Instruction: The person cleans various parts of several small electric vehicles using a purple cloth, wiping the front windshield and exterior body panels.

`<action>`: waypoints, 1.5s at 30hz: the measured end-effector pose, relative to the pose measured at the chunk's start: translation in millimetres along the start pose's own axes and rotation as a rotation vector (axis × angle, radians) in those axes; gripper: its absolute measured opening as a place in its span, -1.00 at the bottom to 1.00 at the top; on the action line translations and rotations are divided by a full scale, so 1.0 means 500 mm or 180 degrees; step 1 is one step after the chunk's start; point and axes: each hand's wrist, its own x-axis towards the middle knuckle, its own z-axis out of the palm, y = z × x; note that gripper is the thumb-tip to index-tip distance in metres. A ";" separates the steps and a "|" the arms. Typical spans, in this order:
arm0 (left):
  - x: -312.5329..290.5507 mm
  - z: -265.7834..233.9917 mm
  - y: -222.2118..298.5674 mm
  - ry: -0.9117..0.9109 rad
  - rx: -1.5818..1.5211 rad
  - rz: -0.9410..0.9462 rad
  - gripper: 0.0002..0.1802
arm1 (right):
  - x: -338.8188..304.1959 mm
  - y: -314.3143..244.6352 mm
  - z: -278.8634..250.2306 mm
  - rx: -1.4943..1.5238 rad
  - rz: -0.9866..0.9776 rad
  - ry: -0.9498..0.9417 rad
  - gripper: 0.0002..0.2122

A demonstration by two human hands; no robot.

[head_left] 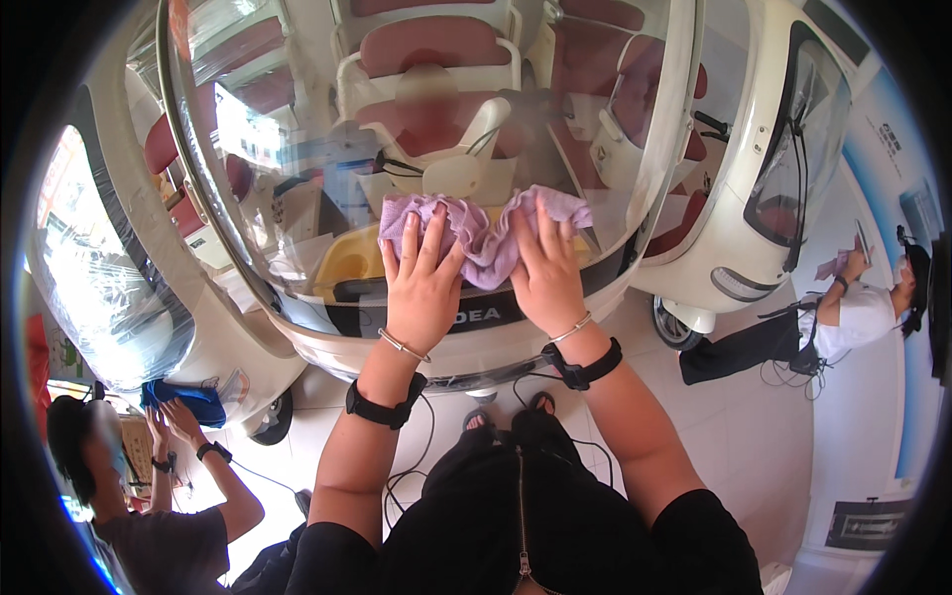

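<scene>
A crumpled purple cloth (486,238) lies against the curved clear windshield (585,129) of a small cream-coloured vehicle, just above its lower edge. My left hand (424,283) presses on the cloth's left part, its fingers stretched out and spread. On the right part, my right hand (548,273) lies with its fingers extended upward. Both palms face the glass, and the cloth bunches up between the hands. What the fingertips do in the folds is partly hidden. Below the glass runs a black strip (372,319) with pale lettering.
Through the glass show dark red seats (426,47) and a yellow part (347,260). Similar vehicles stand at left (213,347) and right (734,218). A co-worker at lower left holds a blue cloth (188,402); another person (848,317) stands at right. Cables (397,486) trail near my feet.
</scene>
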 end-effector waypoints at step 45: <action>-0.191 0.055 0.000 -0.0543 0.0187 0.0102 -0.60 | -0.170 0.043 0.010 0.0161 0.0255 -0.0641 -0.47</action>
